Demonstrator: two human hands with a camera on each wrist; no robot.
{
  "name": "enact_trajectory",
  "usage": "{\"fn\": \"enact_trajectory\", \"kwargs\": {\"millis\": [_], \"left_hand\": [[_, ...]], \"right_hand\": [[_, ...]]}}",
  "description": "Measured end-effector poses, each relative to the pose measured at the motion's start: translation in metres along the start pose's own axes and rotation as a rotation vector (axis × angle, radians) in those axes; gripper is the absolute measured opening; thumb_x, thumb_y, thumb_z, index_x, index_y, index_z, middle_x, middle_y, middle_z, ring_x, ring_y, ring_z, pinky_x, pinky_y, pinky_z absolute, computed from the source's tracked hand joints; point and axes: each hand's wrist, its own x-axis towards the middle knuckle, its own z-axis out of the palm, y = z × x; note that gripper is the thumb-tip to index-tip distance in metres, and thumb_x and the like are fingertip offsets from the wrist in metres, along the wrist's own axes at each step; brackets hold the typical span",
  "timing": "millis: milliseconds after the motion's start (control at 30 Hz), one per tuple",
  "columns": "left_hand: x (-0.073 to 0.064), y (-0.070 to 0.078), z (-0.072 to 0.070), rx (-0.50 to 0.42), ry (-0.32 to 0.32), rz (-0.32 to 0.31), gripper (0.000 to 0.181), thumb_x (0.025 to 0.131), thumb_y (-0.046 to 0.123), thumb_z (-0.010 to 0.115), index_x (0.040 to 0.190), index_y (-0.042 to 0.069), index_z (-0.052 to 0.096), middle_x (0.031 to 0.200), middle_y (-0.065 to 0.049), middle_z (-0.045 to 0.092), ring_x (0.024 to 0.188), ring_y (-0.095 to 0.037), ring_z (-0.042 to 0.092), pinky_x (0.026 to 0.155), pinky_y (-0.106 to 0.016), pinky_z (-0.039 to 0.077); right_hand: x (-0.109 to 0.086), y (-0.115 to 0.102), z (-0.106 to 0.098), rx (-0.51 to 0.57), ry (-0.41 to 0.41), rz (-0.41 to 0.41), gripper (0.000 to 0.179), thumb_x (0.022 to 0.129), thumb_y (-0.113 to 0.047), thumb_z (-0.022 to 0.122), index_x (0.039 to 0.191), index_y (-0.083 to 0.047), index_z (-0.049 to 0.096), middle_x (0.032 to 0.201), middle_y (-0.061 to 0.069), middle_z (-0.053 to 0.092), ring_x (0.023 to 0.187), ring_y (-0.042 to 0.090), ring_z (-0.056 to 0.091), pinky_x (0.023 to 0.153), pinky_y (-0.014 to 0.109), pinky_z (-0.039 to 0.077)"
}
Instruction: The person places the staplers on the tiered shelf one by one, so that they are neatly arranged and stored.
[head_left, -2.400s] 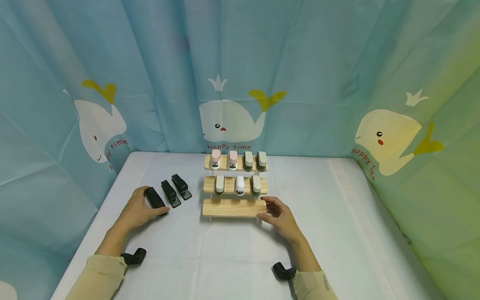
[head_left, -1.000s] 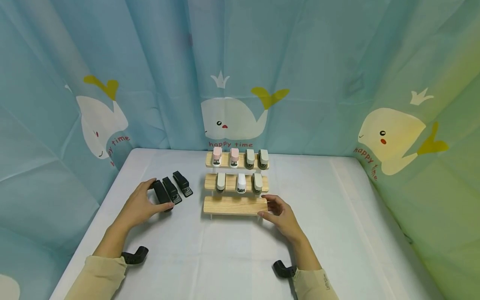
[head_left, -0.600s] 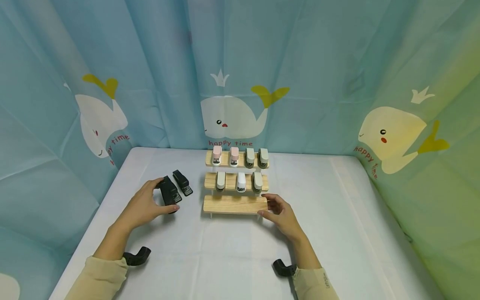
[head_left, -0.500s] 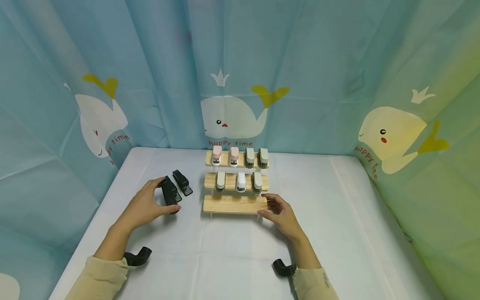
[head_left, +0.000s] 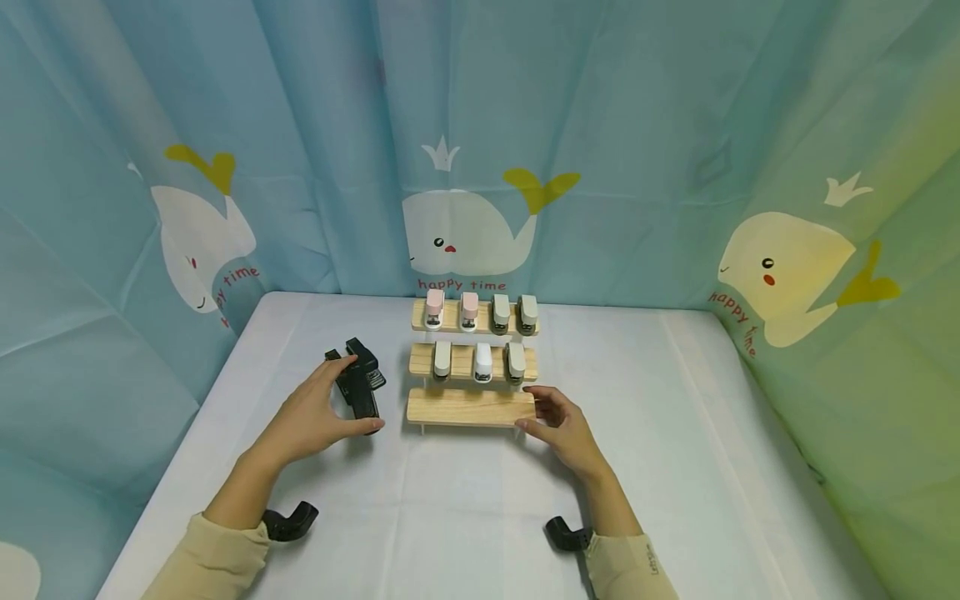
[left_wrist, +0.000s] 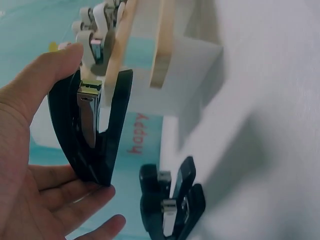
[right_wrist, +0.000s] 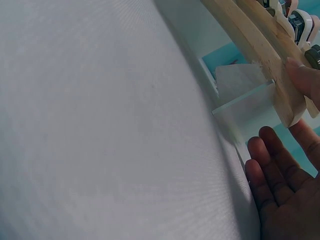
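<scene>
In the head view my left hand (head_left: 307, 423) pinches a black stapler (head_left: 363, 402) by its two ends, thumb at the near end. The left wrist view shows this stapler (left_wrist: 117, 117) from the side, raised off the table. Two more black staplers (head_left: 367, 357) lie just behind it, one of them partly covered. My right hand (head_left: 566, 435) holds the right end of the bottom wooden shelf (head_left: 465, 407) of a three-step rack. In the right wrist view the thumb lies on top of the shelf (right_wrist: 262, 55) and a finger beneath its end.
On the middle shelf (head_left: 422, 361) stand three pale mini staplers, the centre one white (head_left: 482, 363). The top shelf (head_left: 417, 321) carries several more, pink and grey-green. A whale-print curtain (head_left: 637, 167) closes off the back of the white table (head_left: 465, 517).
My left hand has carried the black stapler rightward from the left of the other two, lifting it past them toward the rack. The right hand keeps its hold on the shelf.
</scene>
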Motion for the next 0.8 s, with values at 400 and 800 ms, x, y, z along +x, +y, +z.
{"fn": "enact_trajectory", "kwargs": {"millis": [400, 800], "left_hand": [[-0.007, 0.015, 0.015, -0.01, -0.044, 0.021, 0.119, 0.071, 0.077, 0.08, 0.164, 0.023, 0.029, 0.167, -0.018, 0.031, 0.146, -0.046, 0.043, 0.109, -0.069, 0.042], [-0.01, 0.029, 0.025, -0.025, -0.072, 0.045, 0.119, 0.07, 0.077, 0.08, 0.164, 0.026, 0.029, 0.169, -0.014, 0.03, 0.15, -0.045, 0.039, 0.112, -0.071, 0.038]], "right_hand": [[0.002, 0.003, 0.001, 0.0, 0.008, -0.006, 0.054, 0.089, -0.015, 0.082, 0.138, -0.007, 0.061, 0.124, 0.018, 0.067, 0.112, 0.026, 0.063, 0.097, 0.032, 0.052], [0.002, 0.002, 0.0, 0.003, 0.006, -0.005, 0.055, 0.088, -0.014, 0.083, 0.138, -0.007, 0.061, 0.125, 0.018, 0.067, 0.112, 0.028, 0.063, 0.097, 0.031, 0.052]]}}
